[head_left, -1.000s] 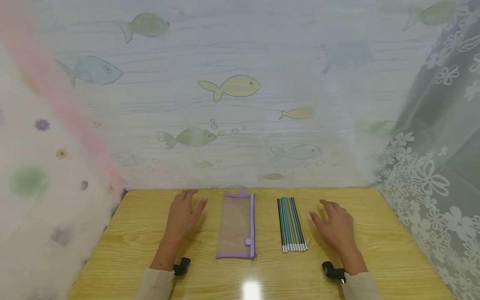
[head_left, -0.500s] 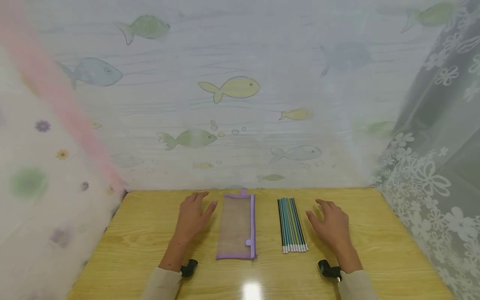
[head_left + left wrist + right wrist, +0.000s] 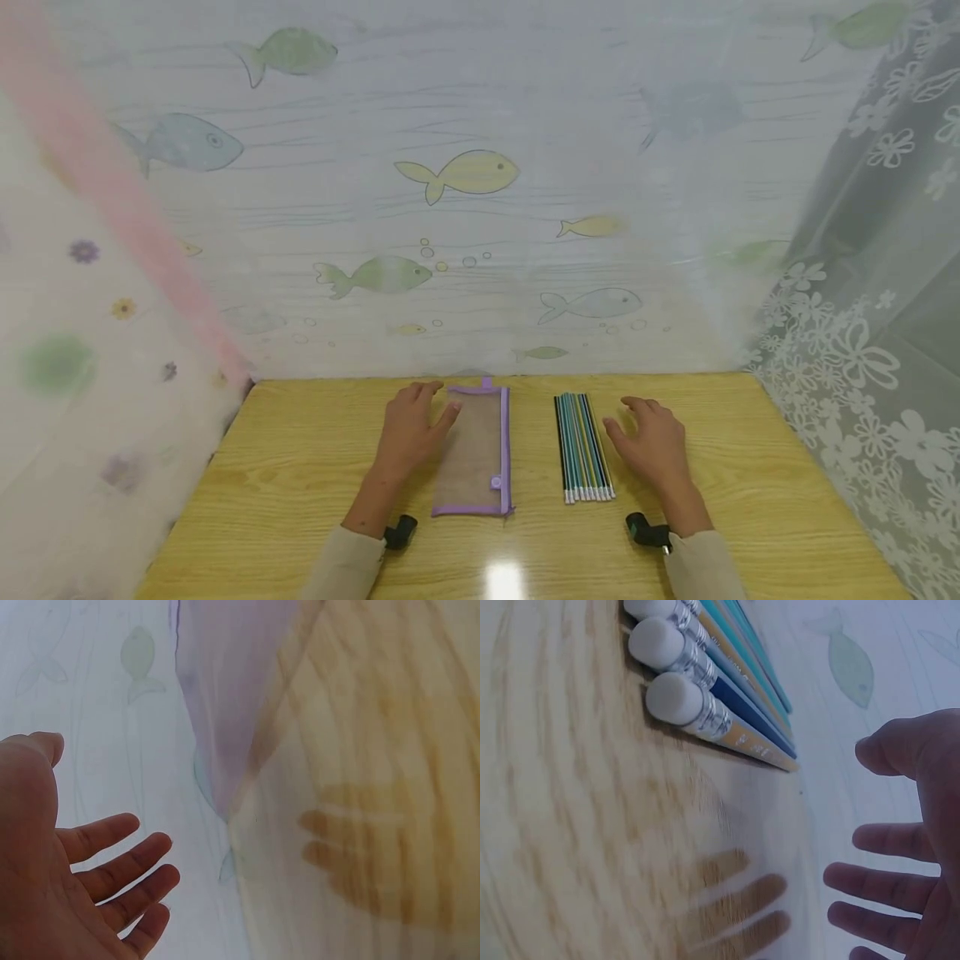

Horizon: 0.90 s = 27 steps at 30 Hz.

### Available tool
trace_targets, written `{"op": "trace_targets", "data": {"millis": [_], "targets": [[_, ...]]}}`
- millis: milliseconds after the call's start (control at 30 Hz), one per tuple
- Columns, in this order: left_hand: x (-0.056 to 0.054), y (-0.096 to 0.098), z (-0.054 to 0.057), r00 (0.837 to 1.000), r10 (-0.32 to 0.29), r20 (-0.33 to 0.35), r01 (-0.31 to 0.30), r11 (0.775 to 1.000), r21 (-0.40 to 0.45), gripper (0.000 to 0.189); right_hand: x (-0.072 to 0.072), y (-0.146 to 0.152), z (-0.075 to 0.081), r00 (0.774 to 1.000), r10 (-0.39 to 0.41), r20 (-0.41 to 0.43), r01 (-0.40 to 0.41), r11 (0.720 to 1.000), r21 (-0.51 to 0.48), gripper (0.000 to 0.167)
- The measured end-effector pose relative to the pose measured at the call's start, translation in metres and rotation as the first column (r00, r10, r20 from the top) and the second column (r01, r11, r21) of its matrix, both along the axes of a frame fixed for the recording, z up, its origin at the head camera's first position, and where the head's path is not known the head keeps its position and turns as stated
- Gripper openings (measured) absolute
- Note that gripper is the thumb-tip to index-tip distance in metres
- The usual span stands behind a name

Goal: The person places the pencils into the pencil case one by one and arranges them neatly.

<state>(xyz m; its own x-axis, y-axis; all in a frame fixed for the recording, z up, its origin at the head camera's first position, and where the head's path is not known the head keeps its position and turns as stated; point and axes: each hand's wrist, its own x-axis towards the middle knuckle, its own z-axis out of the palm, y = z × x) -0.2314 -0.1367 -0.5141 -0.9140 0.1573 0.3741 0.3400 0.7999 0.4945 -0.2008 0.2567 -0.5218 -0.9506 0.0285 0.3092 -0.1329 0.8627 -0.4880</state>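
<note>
A mesh pencil case [image 3: 472, 450] with purple trim and a zipper down its right side lies flat on the table. My left hand [image 3: 411, 429] is at its left edge, the thumb overlapping the mesh in the head view; in the left wrist view the fingers [image 3: 127, 881] are spread and grip nothing. To the right lies a row of pencils [image 3: 583, 450] in black, teal, blue and yellow, their white eraser ends [image 3: 675, 699] toward me. My right hand [image 3: 651, 442] hovers just right of them, fingers relaxed and holding nothing.
The wood-grain table [image 3: 277, 500] meets a white fish-print sheet [image 3: 480, 250] at the back. A flowered sheet [image 3: 82, 417] hangs on the left, a lace curtain [image 3: 855, 358] on the right. Black wrist cameras [image 3: 647, 530] stick out from both sleeves.
My left hand has moved right, from beside the pencil case to its left edge. My right hand has shifted slightly left toward the pencils. Case and pencils lie as before.
</note>
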Motion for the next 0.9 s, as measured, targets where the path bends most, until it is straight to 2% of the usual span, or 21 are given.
{"op": "trace_targets", "data": {"millis": [467, 633, 767, 900], "targets": [[0.005, 0.029, -0.001, 0.998, -0.006, 0.060, 0.008, 0.999, -0.041, 0.062, -0.005, -0.012, -0.001, 1.000, 0.023, 0.002, -0.023, 0.999, -0.036, 0.049], [0.007, 0.039, 0.001, 0.997, -0.007, 0.077, 0.012, 0.998, -0.063, 0.065, -0.007, -0.018, -0.001, 0.998, 0.029, 0.053, -0.025, 0.997, -0.074, 0.049], [0.008, 0.047, 0.002, 0.995, -0.012, 0.095, 0.019, 0.997, -0.075, 0.068, -0.009, -0.019, 0.000, 0.996, 0.026, 0.086, -0.020, 0.998, -0.068, 0.050], [0.011, 0.054, 0.003, 0.994, -0.034, 0.100, 0.039, 0.998, -0.051, 0.070, -0.009, -0.020, 0.003, 0.994, 0.027, 0.102, -0.021, 0.998, -0.061, 0.050]]}}
